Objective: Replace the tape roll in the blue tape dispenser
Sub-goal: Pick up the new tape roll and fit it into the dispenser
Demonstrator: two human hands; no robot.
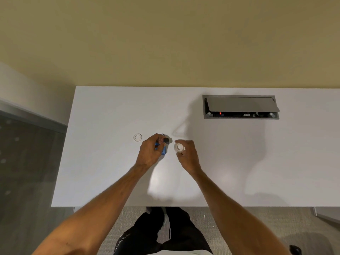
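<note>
My left hand (151,150) pinches a small black hub piece (167,140) between thumb and fingertips, above the blue tape dispenser (163,150), which lies mostly hidden under that hand. My right hand (186,155) holds a clear tape roll (179,147) just right of the black piece, a small gap between them. A thin white ring, apparently an empty tape core (137,137), lies flat on the white table (110,162) to the left of my left hand.
A grey cable box with a raised flap (240,107) is set into the table at the back right. The table's left edge and front edge border grey floor. My legs stand below the front edge.
</note>
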